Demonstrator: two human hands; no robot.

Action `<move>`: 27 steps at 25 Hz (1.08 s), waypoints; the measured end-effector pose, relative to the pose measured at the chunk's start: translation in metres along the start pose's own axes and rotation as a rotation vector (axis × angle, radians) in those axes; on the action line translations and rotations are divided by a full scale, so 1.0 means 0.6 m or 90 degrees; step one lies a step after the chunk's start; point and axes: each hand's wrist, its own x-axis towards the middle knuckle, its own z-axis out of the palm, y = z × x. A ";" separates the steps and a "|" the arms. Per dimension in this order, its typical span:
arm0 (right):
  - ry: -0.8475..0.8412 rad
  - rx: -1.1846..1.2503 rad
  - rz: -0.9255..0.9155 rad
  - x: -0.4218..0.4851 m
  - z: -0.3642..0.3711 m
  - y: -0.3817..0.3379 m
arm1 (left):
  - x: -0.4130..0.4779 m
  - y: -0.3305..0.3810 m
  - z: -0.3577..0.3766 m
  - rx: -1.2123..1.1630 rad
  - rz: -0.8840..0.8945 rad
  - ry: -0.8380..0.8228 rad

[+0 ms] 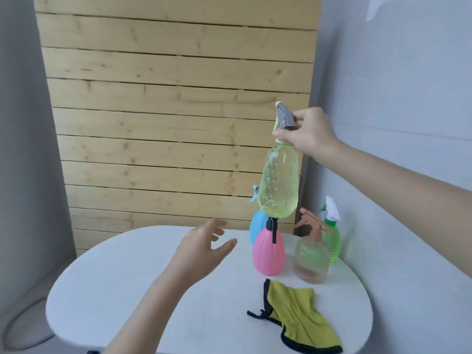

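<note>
My right hand (310,132) grips the grey trigger head of a translucent yellow-green spray bottle (279,180) and holds it upright in the air, well above the table. My left hand (204,247) hovers over the white oval table (127,290), fingers spread and relaxed, holding nothing, left of and below the lifted bottle. A yellow-green cloth with black trim (298,315) lies on the table near its front right.
Standing at the table's back right are a pink bottle (268,254), a blue bottle (256,226) behind it, a clear bottle with an orange trigger (311,259) and a green ribbed bottle with a white trigger (333,241). A wooden slat panel (166,111) leans behind the table.
</note>
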 end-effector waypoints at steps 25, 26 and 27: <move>-0.042 -0.074 0.186 0.056 0.158 0.403 | 0.199 -0.084 0.280 -0.041 -0.048 -0.130; -0.054 -0.080 0.196 0.059 0.158 0.403 | 0.200 -0.085 0.280 -0.043 -0.048 -0.131; -0.068 -0.086 0.205 0.060 0.157 0.404 | 0.200 -0.085 0.280 -0.045 -0.049 -0.131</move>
